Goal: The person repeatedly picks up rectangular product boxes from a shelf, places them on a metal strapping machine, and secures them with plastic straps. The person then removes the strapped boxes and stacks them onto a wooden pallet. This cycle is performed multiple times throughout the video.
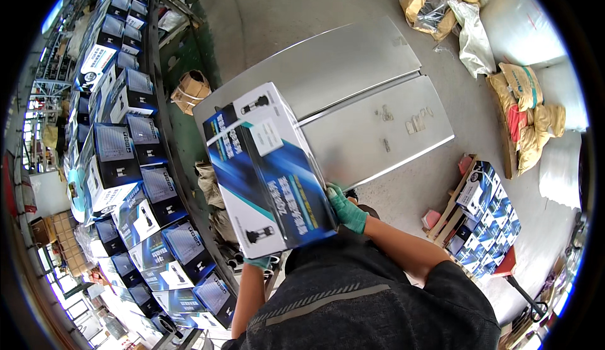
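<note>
A large printed cardboard box (246, 161) in blue, white and black is held tilted in front of my body, over the near left part of a metal table. My right hand (346, 208), in a green glove, grips its right edge near the lower corner. Below the box's near edge, my left hand (259, 262) shows only as a bit of green glove; its fingers are hidden under the box, which rests against it. A strip of tape and a white label (266, 137) lie across the box's top face.
Rows of similar boxes (135, 211) stand stacked on the left. The grey metal table (353, 53) has a split top. To the right, more boxes (485, 205) are piled on a hand pallet truck (526, 296). Brown sacks (529, 116) lie farther back.
</note>
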`<state>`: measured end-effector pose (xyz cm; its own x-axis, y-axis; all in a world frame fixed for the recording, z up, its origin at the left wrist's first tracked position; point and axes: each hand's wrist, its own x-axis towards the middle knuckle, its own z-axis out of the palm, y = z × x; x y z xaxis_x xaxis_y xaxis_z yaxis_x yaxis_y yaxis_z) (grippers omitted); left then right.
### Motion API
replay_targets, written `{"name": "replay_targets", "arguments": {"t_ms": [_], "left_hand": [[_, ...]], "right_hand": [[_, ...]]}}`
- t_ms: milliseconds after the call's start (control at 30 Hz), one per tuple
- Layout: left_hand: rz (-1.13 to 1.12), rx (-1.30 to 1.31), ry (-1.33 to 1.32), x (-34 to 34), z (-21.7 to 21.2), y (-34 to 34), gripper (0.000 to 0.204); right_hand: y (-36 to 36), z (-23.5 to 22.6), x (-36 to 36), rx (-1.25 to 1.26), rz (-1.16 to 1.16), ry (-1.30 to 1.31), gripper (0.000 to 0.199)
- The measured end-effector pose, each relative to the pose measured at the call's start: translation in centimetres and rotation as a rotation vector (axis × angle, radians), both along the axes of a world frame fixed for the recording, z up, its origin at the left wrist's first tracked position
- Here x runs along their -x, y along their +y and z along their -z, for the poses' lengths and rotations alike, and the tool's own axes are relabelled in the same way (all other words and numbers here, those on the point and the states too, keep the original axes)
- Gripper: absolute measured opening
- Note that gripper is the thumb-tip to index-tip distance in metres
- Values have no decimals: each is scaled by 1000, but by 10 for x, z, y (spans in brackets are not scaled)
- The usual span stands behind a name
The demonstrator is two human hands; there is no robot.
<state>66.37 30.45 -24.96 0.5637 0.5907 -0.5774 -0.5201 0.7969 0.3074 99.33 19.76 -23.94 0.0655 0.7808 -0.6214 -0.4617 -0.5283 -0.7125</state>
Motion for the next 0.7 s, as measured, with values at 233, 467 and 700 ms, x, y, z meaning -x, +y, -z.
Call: {"name": "replay_targets", "arguments": {"t_ms": [233, 467, 700], "left_hand": [[375, -226, 588, -72, -106, 100, 96], [18, -198, 547, -125, -94, 149, 85], [25, -413, 867, -112, -59, 154, 58]], "right_hand": [[97, 19, -37, -536, -163, -992, 61], [180, 12, -31, -27, 270, -181, 70], [143, 1, -28, -255, 364, -82, 52]]}}
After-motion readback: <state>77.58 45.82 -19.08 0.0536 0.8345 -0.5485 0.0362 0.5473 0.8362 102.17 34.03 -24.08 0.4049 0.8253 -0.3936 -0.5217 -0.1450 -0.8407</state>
